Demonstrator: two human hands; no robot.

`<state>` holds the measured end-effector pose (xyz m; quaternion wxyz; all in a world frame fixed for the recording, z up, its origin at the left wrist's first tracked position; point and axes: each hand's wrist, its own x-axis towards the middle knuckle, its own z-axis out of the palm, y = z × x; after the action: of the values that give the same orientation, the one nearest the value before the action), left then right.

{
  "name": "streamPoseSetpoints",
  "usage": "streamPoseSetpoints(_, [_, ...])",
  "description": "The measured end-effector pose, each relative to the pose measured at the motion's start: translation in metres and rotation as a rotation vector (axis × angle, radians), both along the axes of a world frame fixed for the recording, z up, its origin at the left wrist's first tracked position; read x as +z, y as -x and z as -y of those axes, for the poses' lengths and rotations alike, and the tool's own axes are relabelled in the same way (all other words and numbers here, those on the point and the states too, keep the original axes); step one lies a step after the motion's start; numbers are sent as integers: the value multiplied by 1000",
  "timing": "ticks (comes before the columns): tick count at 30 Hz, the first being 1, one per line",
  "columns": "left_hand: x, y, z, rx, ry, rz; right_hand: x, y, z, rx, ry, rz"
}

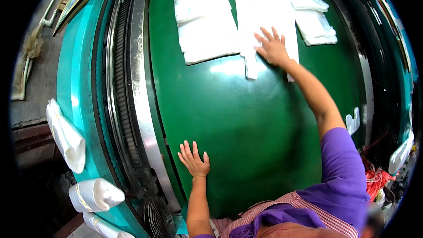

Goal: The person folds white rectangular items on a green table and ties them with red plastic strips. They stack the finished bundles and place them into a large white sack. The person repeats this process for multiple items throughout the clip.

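Observation:
My right hand (272, 49), fingers spread, rests over the lower part of a white plastic bag stack (264, 11) in the middle of the green work surface (238, 128). Two narrow handle strips of that stack point toward me. Beside it on the left lies another flat pile of white plastic bags (205, 31). To its right are more folded white bag piles (313, 22), overlapping one another. My left hand (194, 161) lies flat near the left edge of the surface, holding nothing.
Metal rails (143, 105) flank the surface on the left, beside a teal machine frame (79, 75) with several white plastic rolls (94, 194) along it. A small white cut piece (353, 121) lies at the right edge. Red plastic (374, 178) hangs at lower right.

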<state>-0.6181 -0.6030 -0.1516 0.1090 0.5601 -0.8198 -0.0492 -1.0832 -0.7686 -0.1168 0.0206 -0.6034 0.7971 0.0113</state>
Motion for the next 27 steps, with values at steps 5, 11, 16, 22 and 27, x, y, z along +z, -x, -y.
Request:
streamPoseSetpoints(5, [0, -1, 4, -31, 5, -2, 28, -1, 126, 299, 753, 13])
streamPoseSetpoints(11, [-1, -5, 2, -23, -21, -26, 47, -54, 253, 153, 460, 113])
streamPoseSetpoints(16, [-7, -6, -4, -12, -6, -43, 47, -70, 269, 238, 35, 43])
streamPoseSetpoints(22, [0, -6, -1, -48, -17, -30, 65, -129, 173, 495, -341, 108])
streamPoseSetpoints(27, [-13, -17, -2, -112, 26, -59, 60, -195, 42, 515, -433, 253])
